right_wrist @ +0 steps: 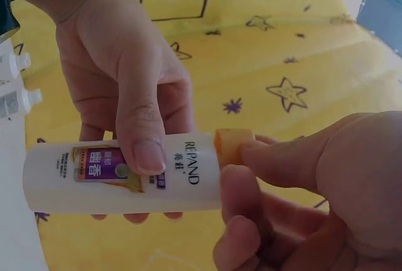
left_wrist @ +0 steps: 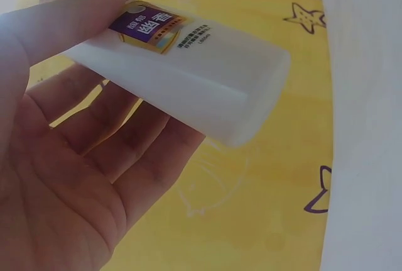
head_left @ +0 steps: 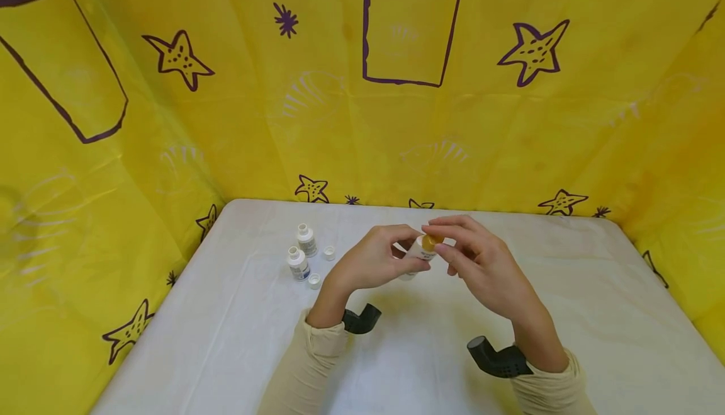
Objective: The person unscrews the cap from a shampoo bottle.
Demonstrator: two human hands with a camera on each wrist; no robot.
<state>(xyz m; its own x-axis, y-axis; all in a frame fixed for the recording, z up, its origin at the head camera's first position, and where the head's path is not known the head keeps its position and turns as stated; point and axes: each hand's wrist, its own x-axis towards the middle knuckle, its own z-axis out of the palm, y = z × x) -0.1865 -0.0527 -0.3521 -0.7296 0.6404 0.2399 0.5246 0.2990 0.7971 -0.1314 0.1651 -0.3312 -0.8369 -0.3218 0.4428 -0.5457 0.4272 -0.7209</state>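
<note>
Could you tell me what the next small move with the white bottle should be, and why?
Probably a twist of the orange cap with the right hand, since its fingertips already pinch that cap while the left hand grips the white bottle by its body above the table. Two small bottles stand opened, caps beside them.

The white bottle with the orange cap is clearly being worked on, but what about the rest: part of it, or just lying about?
In hand:
white bottle, gripped by the left hand
orange cap, pinched by the right hand

Lying about:
two small open bottles
two loose white caps
white table
</note>
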